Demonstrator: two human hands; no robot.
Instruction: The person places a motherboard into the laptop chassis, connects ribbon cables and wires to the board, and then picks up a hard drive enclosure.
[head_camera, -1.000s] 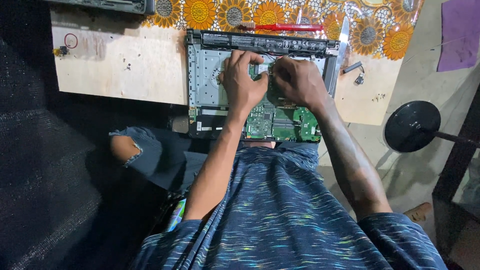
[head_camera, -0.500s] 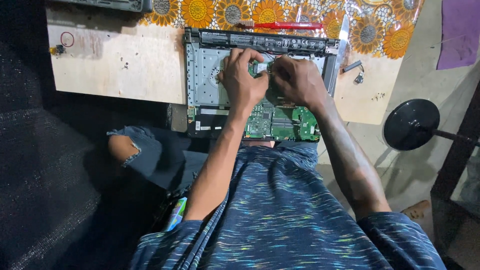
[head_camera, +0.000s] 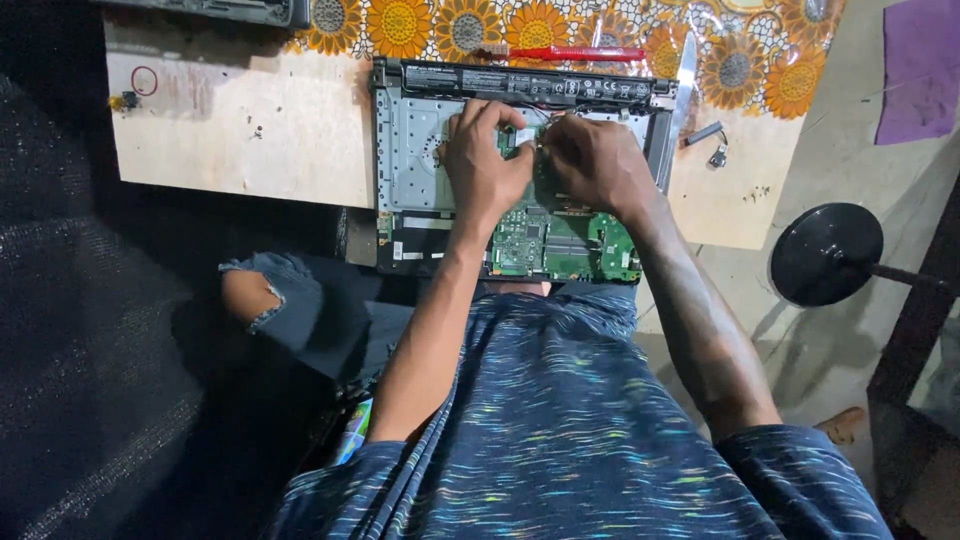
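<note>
Here, both hands (head_camera: 540, 165) atop opened laptop (head_camera: 420, 150)

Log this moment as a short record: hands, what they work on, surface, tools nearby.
left hand: fingers on the inside of the opened laptop
right hand: fingers pinched close to the left hand, over the green circuit board
surface: wooden board, sunflower cloth at its far edge
tools: red screwdriver beyond the laptop
floor: black round base at right

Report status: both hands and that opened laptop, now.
Left hand and right hand both on opened laptop, fingertips meeting above green circuit board. Grip unclear. Red screwdriver lies beyond, clear.
</note>
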